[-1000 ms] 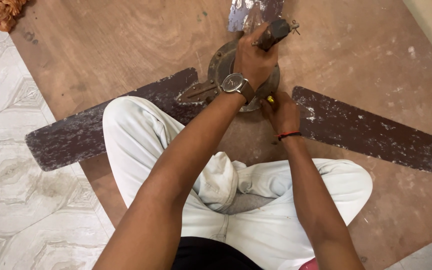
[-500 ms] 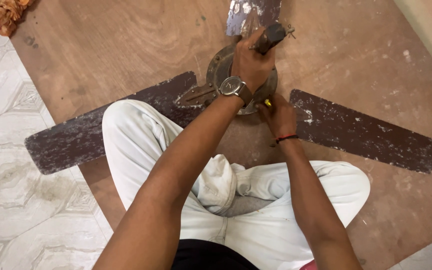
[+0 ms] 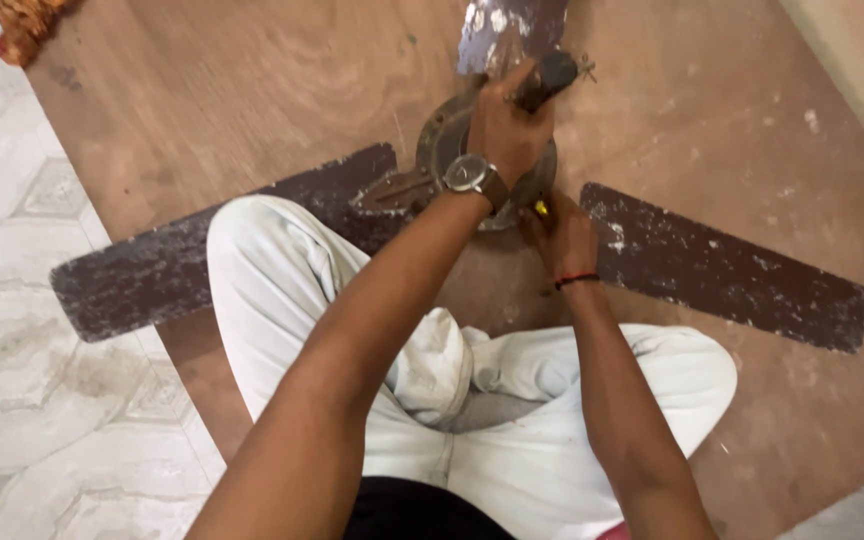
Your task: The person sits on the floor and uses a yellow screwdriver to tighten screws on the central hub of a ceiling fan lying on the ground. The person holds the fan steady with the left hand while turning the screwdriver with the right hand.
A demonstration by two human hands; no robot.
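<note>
Legs: the person sits cross-legged in white trousers (image 3: 552,400) on a brown wooden board (image 3: 252,90), knees spread left and right at the near edge of the scene.
Right hand (image 3: 564,238): just beyond the knees, closed round a small tool with a yellow tip (image 3: 541,208), pressed against the near rim of the fan hub; a red thread circles the wrist. What the tip bears on is hidden by the fingers.
Left hand (image 3: 507,130): farther out, wearing a wristwatch (image 3: 470,174), fisted round the dark down-rod stub (image 3: 549,78) that rises from the hub.
Ceiling fan motor hub (image 3: 437,150): lies on the board straight ahead, between the blades; round metal casing, likely heavy and rigid. The rod stub or the hub rim look the firmest places to take hold.
Fan blades: one long dark blade reaches left (image 3: 202,260), one right (image 3: 732,262), a third far (image 3: 507,30). Thin and flat, paint flaking, probably springy and easy to bend; poor handles.
Blade bracket (image 3: 392,190): metal arm joining the left blade to the hub, edges possibly sharp.
Hidden: most of the hub top sits under the left hand; the far blade is cut off by the top edge; screws cannot be made out.
Floor: pale patterned tiles (image 3: 22,350) left of the board.
</note>
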